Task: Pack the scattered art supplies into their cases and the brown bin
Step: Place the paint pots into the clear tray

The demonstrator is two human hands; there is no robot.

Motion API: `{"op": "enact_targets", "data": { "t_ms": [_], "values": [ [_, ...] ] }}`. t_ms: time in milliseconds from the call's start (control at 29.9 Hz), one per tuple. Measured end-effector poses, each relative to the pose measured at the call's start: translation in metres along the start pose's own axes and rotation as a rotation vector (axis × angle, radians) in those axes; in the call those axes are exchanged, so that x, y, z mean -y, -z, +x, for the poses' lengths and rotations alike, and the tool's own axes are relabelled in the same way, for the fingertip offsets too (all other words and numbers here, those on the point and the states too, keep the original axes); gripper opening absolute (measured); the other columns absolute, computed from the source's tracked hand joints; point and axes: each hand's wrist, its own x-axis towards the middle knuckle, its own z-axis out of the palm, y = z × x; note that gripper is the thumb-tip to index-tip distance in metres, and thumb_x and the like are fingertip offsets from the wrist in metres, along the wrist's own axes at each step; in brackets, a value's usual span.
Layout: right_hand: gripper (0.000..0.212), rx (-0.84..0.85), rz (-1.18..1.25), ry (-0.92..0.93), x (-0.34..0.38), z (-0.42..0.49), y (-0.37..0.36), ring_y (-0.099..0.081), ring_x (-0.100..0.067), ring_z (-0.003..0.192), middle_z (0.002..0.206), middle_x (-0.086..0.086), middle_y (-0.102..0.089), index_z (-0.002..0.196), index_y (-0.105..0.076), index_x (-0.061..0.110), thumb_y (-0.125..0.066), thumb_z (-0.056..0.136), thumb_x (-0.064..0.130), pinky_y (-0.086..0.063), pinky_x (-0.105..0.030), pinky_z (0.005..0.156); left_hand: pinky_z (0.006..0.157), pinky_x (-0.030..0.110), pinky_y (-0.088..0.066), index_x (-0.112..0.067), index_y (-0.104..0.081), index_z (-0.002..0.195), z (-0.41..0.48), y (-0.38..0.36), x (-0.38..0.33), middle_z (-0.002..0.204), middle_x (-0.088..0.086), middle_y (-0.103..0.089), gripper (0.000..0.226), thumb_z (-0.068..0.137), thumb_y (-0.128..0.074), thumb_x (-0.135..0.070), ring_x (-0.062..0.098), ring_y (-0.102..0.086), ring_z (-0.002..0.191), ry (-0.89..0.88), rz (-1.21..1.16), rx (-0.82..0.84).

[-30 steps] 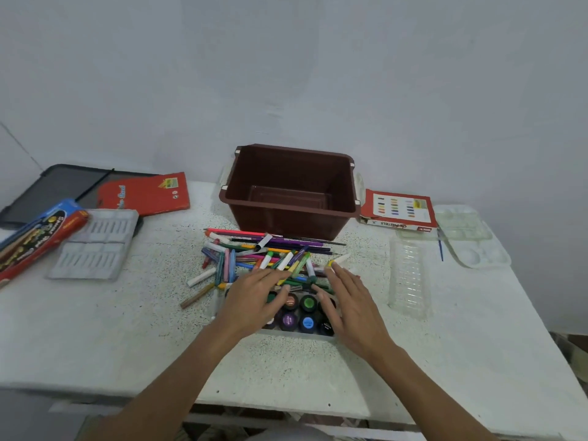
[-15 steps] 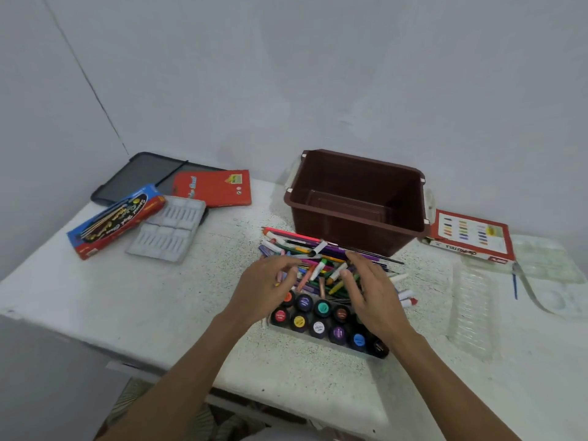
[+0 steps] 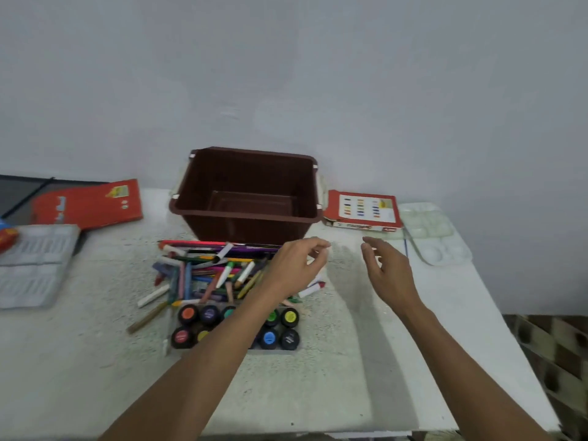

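— Hands first?
— Above the three o'clock edge of the crayon pile [image 3: 216, 268], left hand [image 3: 296, 265], fingers curled toward the thumb, a white speck at the tips. Too blurred to tell whether pinching anything. Further toward three o'clock, right hand [image 3: 388, 275], fingers loosely bent, nothing visibly held.
— And the brown bin [image 3: 248, 232]?
— At twelve o'clock, close to the wall [image 3: 286, 74], open-topped, seemingly empty, just behind the pile.
— Likely trouble?
— Rolling, probably. Round sticks heaped loose, right up against the paint pots [image 3: 187, 315] at six o'clock. With the left forearm crossing above those pots, one low sweep enough to knock a pot or send sticks toward the near edge. Mixing too: pencils and crayons tangled, easy to slot into the wrong case.
— Cases where?
— At nine to ten o'clock, grey insert tray [image 3: 31, 265] and red box [image 3: 89, 202]. At one to two o'clock, red-and-white box [image 3: 362, 208] beside a white palette [image 3: 436, 237].
— Surface and room?
— White speckled table [image 3: 318, 393], rough-looking, perhaps some grip for rolling sticks. Plain pale wall behind; patterned floor [image 3: 556, 345] past the four o'clock corner.
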Motion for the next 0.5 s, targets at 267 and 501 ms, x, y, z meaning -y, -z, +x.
{"op": "enact_targets", "data": {
  "t_ms": [267,501],
  "values": [
    [0.030,-0.077,0.017,-0.170,-0.068,0.043,0.054,-0.064,-0.020,0.094,0.112,-0.006,-0.070,0.115,-0.066,0.010,-0.044,0.102,0.026,-0.046,-0.028,0.078,0.091,0.038,-0.052,-0.023,-0.066,0.116,0.076,-0.075,-0.033,0.114,-0.007,-0.068,0.029,0.094,-0.051,-0.036,0.012,-0.062,0.103,0.209,0.050,0.130],
    [0.035,-0.051,-0.048,-0.289,-0.122,0.087,0.076,-0.060,-0.028,0.113,0.129,-0.011,-0.062,0.128,-0.059,0.006,-0.044,0.102,0.025,-0.043,-0.030,0.089,0.106,0.041,-0.036,-0.019,-0.050,0.138,0.108,-0.126,-0.043,0.143,0.004,-0.049,0.043,0.098,-0.046,-0.035,0.027,-0.045,0.130,0.391,0.210,0.211]
  ]
}}
